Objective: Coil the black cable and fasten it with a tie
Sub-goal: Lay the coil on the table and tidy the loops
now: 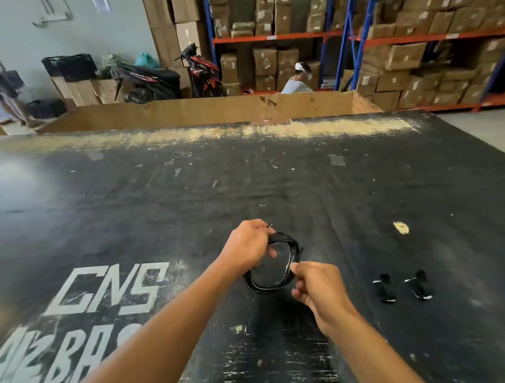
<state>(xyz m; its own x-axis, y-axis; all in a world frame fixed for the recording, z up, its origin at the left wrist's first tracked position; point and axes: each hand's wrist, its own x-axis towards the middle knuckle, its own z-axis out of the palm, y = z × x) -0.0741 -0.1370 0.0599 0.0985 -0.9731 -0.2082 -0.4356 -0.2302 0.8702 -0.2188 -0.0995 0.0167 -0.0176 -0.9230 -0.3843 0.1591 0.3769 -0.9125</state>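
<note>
The black cable (289, 252) is wound into a loop of several turns and held just above the black table (187, 206). My left hand (247, 244) grips the loop's upper left side, and a short cable end sticks out above its fingers. My right hand (318, 287) pinches the loop's lower right side between thumb and fingers. Two small black bundles (402, 286), each with a pale tie, lie on the table to the right of my hands. No tie is visible on the loop in my hands.
White painted letters (108, 289) mark the table at lower left. A long cardboard box (208, 108) stands along the table's far edge. Behind it are shelving racks with cartons (396, 53), parked scooters (175, 75) and a seated person (298, 80). A pale scrap (401, 227) lies on the right.
</note>
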